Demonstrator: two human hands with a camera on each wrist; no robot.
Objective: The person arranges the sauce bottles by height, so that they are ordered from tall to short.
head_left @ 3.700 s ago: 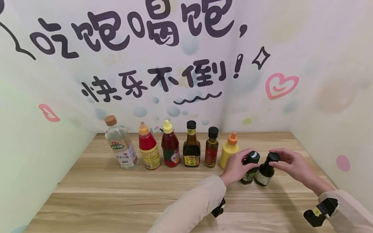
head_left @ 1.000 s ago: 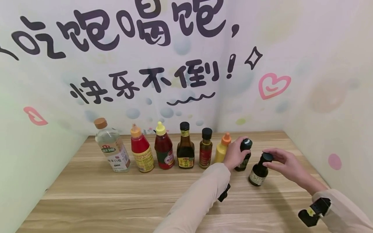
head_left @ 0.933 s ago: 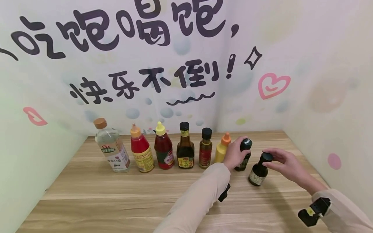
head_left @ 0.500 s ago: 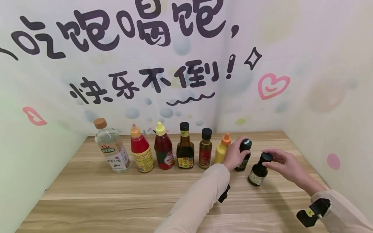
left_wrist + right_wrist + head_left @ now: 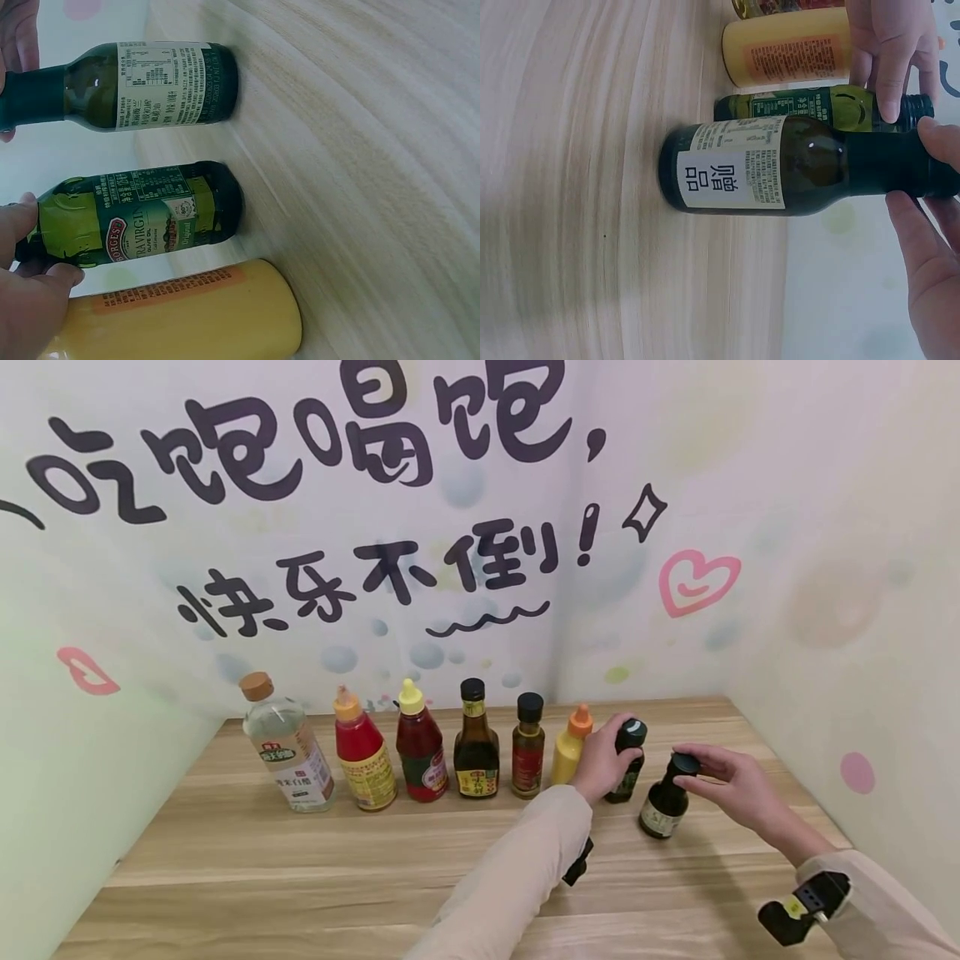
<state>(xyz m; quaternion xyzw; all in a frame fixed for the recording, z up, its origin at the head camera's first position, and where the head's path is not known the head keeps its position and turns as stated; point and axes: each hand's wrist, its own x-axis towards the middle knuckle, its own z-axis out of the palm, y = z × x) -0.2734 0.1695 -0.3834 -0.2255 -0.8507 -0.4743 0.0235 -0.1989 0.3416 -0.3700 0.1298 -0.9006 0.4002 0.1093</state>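
Two small dark bottles stand upright at the right of the table (image 5: 337,877). My left hand (image 5: 603,760) grips the neck of a green olive oil bottle (image 5: 142,217), whose label reads "extra virgin". Just left of it, a yellow squeeze bottle (image 5: 568,756) with an orange nozzle is partly covered by that hand. With thumb and fingers, my right hand (image 5: 738,785) pinches the black-sleeved neck of a dark glass bottle (image 5: 735,169) bearing a pale label. This bottle stands nearer the front edge, apart from the olive oil. Both bases appear to rest on the wood.
Leftward the row continues: a small black-capped bottle (image 5: 528,752), a soy sauce bottle (image 5: 477,756), a dark red squeeze bottle (image 5: 422,752), a red squeeze bottle (image 5: 366,760) and a clear vinegar bottle (image 5: 288,752). A printed backdrop (image 5: 465,568) rises behind; a pale wall (image 5: 862,652) bounds the right.
Since the oldest frame, my left hand has shifted the olive oil bottle back beside the yellow one, away from the dark bottle. Over the last second both hands stay put; the view tilts slightly.
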